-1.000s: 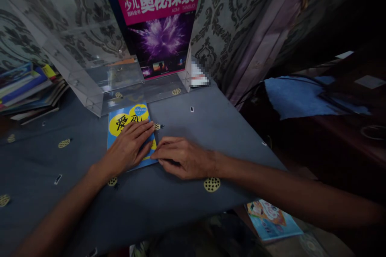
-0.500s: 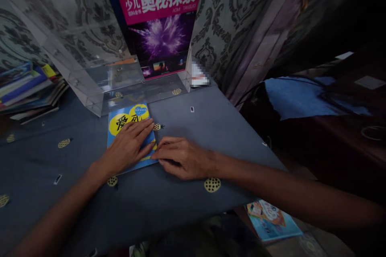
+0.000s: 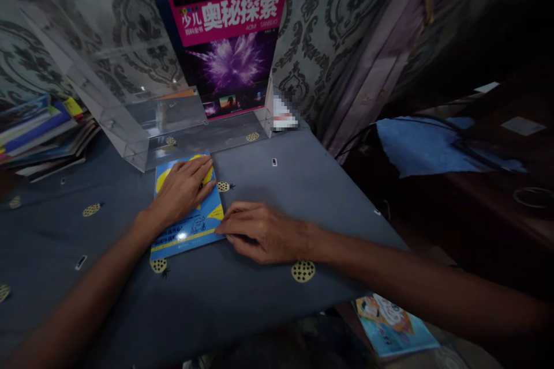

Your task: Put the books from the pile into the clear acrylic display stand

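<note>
Head view: small blue-and-yellow booklet [image 3: 190,216] lies flat on the dark grey tablecloth [image 3: 268,294], just in front of the clear acrylic stand [image 3: 142,127]. Long axis runs approx 12 to 6 o'clock, leaning slightly toward 1; top edge w/ yellow title patch points at the stand, bottom edge w/ a yellow strip faces the person.

Left hand [image 3: 182,190] is flat, palm down on the booklet's upper half, fingers spread toward 1 o'clock; pressing, not gripping. Right hand [image 3: 259,230] rests on the cloth at the booklet's 3 o'clock side, fingertips [image 3: 221,229] touching its lower right edge; fingers loosely curled, nothing grasped.

Inside the stand, at 12 o'clock from the booklet, a tall pink-and-purple book [image 3: 229,40] stands upright, cover facing the camera. A stack of books [image 3: 38,132] sits at approx 10 o'clock on the table's far left, well apart. Below the table edge at approx 5 o'clock lies a light blue picture book [image 3: 393,326]. Patterned curtain [image 3: 337,23] behind everything.
</note>
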A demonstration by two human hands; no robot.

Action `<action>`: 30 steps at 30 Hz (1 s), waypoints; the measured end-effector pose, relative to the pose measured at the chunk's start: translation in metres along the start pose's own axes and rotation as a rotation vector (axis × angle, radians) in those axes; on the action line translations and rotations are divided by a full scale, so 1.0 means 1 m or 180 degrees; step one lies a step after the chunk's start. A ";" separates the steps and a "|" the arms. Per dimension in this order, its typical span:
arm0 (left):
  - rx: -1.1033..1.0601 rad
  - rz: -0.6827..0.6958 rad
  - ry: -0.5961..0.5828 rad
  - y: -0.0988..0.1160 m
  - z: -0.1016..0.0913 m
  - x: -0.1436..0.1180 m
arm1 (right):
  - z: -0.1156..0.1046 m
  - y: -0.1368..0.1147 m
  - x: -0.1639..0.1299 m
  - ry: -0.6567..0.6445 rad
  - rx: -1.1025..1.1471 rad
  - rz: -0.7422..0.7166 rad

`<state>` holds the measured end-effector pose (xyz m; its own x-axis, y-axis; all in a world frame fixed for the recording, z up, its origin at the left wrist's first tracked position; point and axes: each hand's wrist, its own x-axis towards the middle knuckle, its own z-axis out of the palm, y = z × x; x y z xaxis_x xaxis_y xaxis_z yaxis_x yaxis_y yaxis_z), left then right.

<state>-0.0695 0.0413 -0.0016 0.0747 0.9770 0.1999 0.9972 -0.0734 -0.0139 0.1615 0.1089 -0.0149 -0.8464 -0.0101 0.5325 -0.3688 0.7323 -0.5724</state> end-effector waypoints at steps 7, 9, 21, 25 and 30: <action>0.0050 -0.0458 -0.0126 -0.028 -0.012 -0.024 | 0.000 0.000 0.001 0.0197 0.0067 -0.0096; 0.0010 -0.0599 -0.0120 -0.036 -0.014 -0.033 | -0.001 0.001 0.002 0.0213 0.0082 -0.0051; -0.0038 -0.0897 0.0112 -0.041 -0.008 -0.051 | 0.010 0.057 0.070 -0.0347 -0.0855 0.0836; -0.0120 -0.0906 0.0209 -0.041 -0.005 -0.052 | 0.009 0.071 0.071 -0.0438 -0.1062 0.1256; -0.0161 -0.0981 0.0230 -0.040 -0.003 -0.053 | 0.002 0.079 0.061 -0.0412 -0.1032 0.1485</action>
<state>-0.1136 -0.0078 -0.0088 -0.2329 0.9381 0.2563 0.9714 0.2121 0.1065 0.0796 0.1647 -0.0291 -0.9388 0.2954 0.1775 0.1735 0.8502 -0.4970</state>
